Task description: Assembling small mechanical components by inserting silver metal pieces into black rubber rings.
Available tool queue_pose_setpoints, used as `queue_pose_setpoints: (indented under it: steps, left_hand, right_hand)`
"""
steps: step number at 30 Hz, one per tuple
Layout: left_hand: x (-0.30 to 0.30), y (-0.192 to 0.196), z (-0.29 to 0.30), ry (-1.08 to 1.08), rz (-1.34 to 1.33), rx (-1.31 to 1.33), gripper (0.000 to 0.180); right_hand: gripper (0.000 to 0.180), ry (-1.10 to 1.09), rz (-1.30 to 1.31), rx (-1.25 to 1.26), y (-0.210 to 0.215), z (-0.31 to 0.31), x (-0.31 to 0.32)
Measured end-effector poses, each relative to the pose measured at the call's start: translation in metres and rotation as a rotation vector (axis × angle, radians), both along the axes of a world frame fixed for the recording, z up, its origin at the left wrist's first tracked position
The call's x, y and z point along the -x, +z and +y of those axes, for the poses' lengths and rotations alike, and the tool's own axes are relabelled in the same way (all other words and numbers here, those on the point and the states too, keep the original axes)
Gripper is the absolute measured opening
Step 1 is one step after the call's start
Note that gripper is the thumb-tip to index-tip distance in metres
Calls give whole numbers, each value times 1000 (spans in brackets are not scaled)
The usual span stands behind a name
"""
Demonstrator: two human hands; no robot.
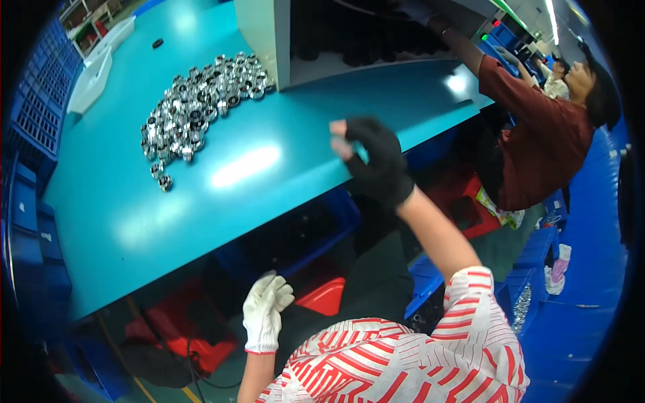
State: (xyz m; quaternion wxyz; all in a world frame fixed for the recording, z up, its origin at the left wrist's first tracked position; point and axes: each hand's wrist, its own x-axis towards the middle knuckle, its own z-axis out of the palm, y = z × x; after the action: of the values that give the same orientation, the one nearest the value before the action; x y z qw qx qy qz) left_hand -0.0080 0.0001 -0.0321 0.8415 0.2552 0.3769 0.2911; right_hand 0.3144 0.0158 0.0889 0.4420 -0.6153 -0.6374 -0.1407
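My right hand (376,158), in a black glove with bare fingertips, is raised over the near edge of the teal table (289,141). Its fingertips are blurred but apart, with nothing visible between them. Lower down, in front of the table edge, my left hand (265,312) wears a white knit glove. Its fingers are curled, and whatever they may hold is hidden. A pile of shiny metal ring-shaped parts (195,107) lies on the table, far to the left of my right hand. At the pile's near end sits a slightly separate ring (165,182).
A pale upright panel (262,40) stands beside the pile. One small black ring (158,43) lies farther back. Blue crates (47,80) and white trays (94,77) line the left. Below the table are a blue bin (336,218) and red stools (322,295). A co-worker (537,134) reaches in at right.
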Motion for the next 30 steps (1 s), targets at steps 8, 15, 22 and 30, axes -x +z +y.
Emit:
queue_pose_setpoints:
  steps: [8,15,22,30]
  left_hand:
    - [-15,4,0,-69,13,15,57]
    - [-17,9,5,-66,112,15,55]
    - [-23,9,6,-110,84,30,53]
    - [-32,40,11,-95,-67,-36,60]
  right_hand:
    - [33,-230,-18,396,-7,177,-91]
    - [33,-37,260,221,2,197,-79]
    - [37,-83,176,301,6,87,-64]
    - [58,332,526,470,-20,-49,72]
